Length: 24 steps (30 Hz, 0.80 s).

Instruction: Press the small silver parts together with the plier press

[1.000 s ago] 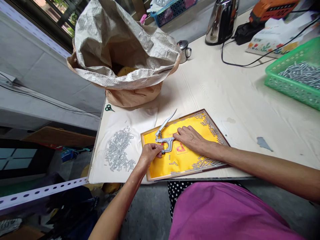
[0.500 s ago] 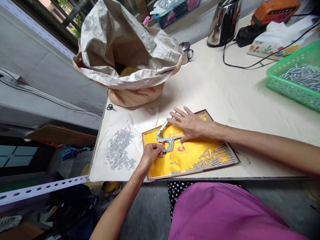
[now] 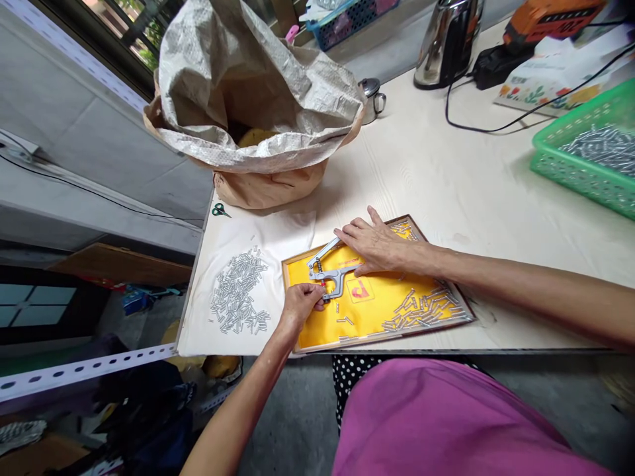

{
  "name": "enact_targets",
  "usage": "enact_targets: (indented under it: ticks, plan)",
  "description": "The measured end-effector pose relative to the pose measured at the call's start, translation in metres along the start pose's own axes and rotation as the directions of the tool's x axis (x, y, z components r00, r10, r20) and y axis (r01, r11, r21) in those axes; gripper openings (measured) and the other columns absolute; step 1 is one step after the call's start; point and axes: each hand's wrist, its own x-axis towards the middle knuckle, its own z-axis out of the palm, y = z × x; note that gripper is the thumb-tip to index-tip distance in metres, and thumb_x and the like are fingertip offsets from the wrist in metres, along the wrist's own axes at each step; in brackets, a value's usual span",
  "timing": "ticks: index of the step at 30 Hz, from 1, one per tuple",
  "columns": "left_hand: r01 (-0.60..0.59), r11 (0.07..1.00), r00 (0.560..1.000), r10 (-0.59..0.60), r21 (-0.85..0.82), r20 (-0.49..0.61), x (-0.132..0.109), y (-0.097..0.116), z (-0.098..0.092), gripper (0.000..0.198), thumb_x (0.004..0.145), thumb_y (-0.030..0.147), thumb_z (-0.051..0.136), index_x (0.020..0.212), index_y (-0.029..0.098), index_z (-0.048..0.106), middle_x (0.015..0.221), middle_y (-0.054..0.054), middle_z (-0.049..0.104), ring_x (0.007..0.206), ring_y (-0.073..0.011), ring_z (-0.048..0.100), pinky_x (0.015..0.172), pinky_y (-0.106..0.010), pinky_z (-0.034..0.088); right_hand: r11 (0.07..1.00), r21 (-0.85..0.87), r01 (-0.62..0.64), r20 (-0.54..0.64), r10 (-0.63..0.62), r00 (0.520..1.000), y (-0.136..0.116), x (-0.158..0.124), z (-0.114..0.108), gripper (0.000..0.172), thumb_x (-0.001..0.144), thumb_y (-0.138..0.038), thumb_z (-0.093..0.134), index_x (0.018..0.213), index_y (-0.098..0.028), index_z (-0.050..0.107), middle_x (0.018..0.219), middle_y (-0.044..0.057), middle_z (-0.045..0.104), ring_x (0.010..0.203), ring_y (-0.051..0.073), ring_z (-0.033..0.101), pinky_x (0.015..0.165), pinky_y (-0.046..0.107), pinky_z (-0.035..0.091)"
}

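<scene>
Grey metal hand press pliers (image 3: 338, 283) with a spring by the hinge lie over a yellow-lined tray (image 3: 367, 324). My right hand (image 3: 374, 246) grips their handles from the right, fingers bent over the upper one and thumb by the lower one. My left hand (image 3: 303, 303) is closed in a pinch at the jaw, beside a small red part. Whatever its fingertips hold is hidden. Small metal springs (image 3: 421, 311) fill the tray's lower right corner, and a few lie loose near the jaw.
Left of the tray is a heap of short metal pieces (image 3: 238, 294) on white cloth. Green scissors (image 3: 220, 210) lie near a large woven sack (image 3: 272, 178). A green basket (image 3: 570, 175) of metal parts stands right; a kettle (image 3: 436, 46) and cable are behind.
My right hand's fingers, spread out before, have curled onto the upper handle, which has come slightly lower. My left hand stays pinched at the jaw. The view has shifted a little.
</scene>
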Motion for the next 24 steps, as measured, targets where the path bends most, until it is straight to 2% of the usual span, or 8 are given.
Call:
enact_targets:
  ticks: [2,4,6,8,11,15,18,24]
  plan:
    - [-0.022,0.997,0.999,0.025,0.08,-0.039,-0.003,-0.003,0.001,0.031,0.073,0.04,0.079,0.069,0.012,0.068,0.06,-0.004,0.064,0.053,-0.0125,0.059,0.059,-0.026,0.054,1.0,-0.01,-0.014,0.003,0.014,1.0,-0.003,-0.001,-0.003,0.077,0.072,-0.051,0.077,0.133,-0.015,0.048,0.118,0.013,0.06,0.109,0.032,0.048,0.106,0.063,0.024]
    - [-0.146,0.951,0.968,0.194,0.272,-0.158,-0.008,-0.005,0.004,0.026,0.078,0.037,0.075,0.077,0.012,0.069,0.075,-0.009,0.068,0.068,-0.0185,0.065,0.07,-0.034,0.057,0.999,-0.023,-0.033,0.015,0.033,0.999,-0.006,-0.002,-0.007,0.067,0.075,-0.047,0.076,0.127,-0.014,0.052,0.115,0.013,0.061,0.108,0.031,0.048,0.105,0.06,0.026]
    - [-0.314,0.785,0.851,0.482,0.534,-0.208,-0.015,-0.003,0.01,0.028,0.079,0.033,0.074,0.097,0.012,0.069,0.101,-0.015,0.069,0.096,-0.0273,0.067,0.088,-0.044,0.055,0.999,-0.031,-0.031,0.025,0.032,0.999,-0.01,-0.003,-0.012,0.054,0.079,-0.043,0.072,0.121,-0.013,0.055,0.113,0.013,0.061,0.107,0.031,0.048,0.103,0.056,0.029]
    - [-0.434,0.539,0.721,0.688,0.722,-0.079,-0.018,0.003,0.019,0.051,0.08,0.031,0.075,0.125,0.013,0.059,0.131,-0.019,0.059,0.126,-0.0343,0.054,0.105,-0.052,0.045,0.999,-0.03,-0.017,0.031,0.018,0.999,-0.015,-0.004,-0.015,0.045,0.082,-0.037,0.069,0.117,-0.011,0.057,0.111,0.014,0.061,0.105,0.03,0.049,0.099,0.05,0.033]
    - [-0.527,0.276,0.64,0.752,0.804,0.161,-0.011,0.017,0.033,0.075,0.083,0.028,0.071,0.148,0.015,0.035,0.152,-0.021,0.041,0.142,-0.0376,0.036,0.112,-0.056,0.037,1.0,-0.016,-0.005,0.013,0.005,1.0,-0.023,-0.004,-0.016,0.037,0.086,-0.029,0.062,0.116,-0.009,0.058,0.109,0.016,0.061,0.101,0.029,0.049,0.09,0.042,0.039]
    - [-0.551,0.192,0.628,0.736,0.812,0.253,0.007,0.032,0.042,0.07,0.089,0.025,0.063,0.15,0.016,0.029,0.14,-0.02,0.051,0.129,-0.0341,0.049,0.105,-0.051,0.043,0.997,-0.051,-0.056,-0.053,0.053,0.997,-0.032,-0.005,-0.011,0.034,0.089,-0.011,0.045,0.121,-0.008,0.056,0.106,0.017,0.061,0.098,0.028,0.05,0.085,0.039,0.039]
    - [-0.526,0.166,0.644,0.718,0.834,0.263,0.013,0.037,0.044,0.058,0.089,0.023,0.062,0.142,0.016,0.039,0.127,-0.017,0.058,0.118,-0.0323,0.053,0.099,-0.049,0.045,0.993,-0.062,-0.101,-0.007,0.101,0.995,-0.034,-0.007,-0.005,0.032,0.086,-0.004,0.041,0.111,-0.01,0.061,0.103,0.016,0.062,0.095,0.027,0.05,0.08,0.038,0.04]
    - [-0.504,0.142,0.702,0.642,0.852,0.308,0.016,0.036,0.042,0.023,0.091,0.022,0.06,0.114,0.017,0.061,0.105,-0.012,0.065,0.099,-0.0282,0.056,0.087,-0.041,0.047,0.999,0.044,-0.026,0.12,0.02,0.993,-0.031,-0.012,0.008,0.027,0.093,-0.006,0.037,0.097,-0.016,0.062,0.094,0.012,0.064,0.09,0.024,0.053,0.072,0.034,0.039]
